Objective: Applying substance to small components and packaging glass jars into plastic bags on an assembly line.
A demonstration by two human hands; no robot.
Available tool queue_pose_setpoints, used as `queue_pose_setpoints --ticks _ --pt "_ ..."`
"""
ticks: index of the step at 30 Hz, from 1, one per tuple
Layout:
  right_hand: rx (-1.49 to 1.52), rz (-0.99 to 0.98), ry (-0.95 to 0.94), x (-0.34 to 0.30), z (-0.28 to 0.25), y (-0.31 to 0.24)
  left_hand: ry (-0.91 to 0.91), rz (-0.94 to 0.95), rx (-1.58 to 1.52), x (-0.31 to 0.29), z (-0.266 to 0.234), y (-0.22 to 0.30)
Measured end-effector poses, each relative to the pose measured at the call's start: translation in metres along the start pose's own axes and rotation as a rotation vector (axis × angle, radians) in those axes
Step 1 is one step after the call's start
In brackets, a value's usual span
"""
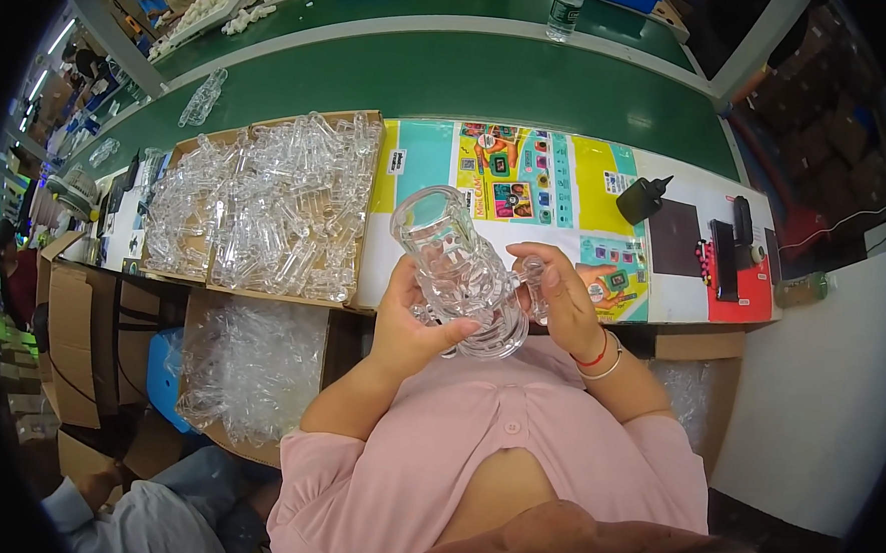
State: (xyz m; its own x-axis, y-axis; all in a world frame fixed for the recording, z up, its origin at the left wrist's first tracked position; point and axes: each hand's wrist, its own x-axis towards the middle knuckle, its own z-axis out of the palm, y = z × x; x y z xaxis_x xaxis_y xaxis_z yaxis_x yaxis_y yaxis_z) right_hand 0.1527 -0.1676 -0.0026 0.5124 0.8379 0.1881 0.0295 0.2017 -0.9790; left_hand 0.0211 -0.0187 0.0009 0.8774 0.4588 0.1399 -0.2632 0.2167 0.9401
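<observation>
My left hand point(407, 327) is wrapped round a large transparent plastic vessel point(457, 252) with a wide round mouth and a moulded, bulging body. The vessel is tilted, its mouth toward the upper left and its round base near my lap. At its right side, my right hand point(574, 308) closes its thumb and fingers on a small transparent plastic piece point(534, 271) with a rounded end. Whether this piece is joined to the vessel, I cannot tell. To the left, a cardboard tray point(370, 188) is heaped with transparent plastic pieces point(287, 198).
A black dropper bottle point(642, 199) stands on the printed sheets point(513, 175) covering the bench. A dark phone point(723, 259) lies farther right. Below the bench, a carton point(331, 356) holds transparent plastic bags point(253, 367). Beyond runs a green conveyor point(403, 79) with a water bottle point(565, 11).
</observation>
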Motion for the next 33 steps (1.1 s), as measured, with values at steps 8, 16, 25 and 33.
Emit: queue_pose_setpoints --ticks 8,16,25,33 --pt "-0.489 -0.317 0.022 -0.003 -0.007 -0.003 -0.104 0.001 -0.010 -0.001 0.000 -0.003" --pt "-0.425 -0.427 -0.406 -0.023 -0.012 -0.048 -0.527 0.584 0.469 -0.019 0.014 -0.002" --pt "-0.178 -0.598 -0.601 -0.040 -0.002 -0.034 -0.706 0.793 0.589 -0.040 0.021 0.009" --pt "-0.143 -0.307 -0.195 -0.004 -0.025 -0.036 -0.511 0.500 0.478 0.014 0.026 -0.001"
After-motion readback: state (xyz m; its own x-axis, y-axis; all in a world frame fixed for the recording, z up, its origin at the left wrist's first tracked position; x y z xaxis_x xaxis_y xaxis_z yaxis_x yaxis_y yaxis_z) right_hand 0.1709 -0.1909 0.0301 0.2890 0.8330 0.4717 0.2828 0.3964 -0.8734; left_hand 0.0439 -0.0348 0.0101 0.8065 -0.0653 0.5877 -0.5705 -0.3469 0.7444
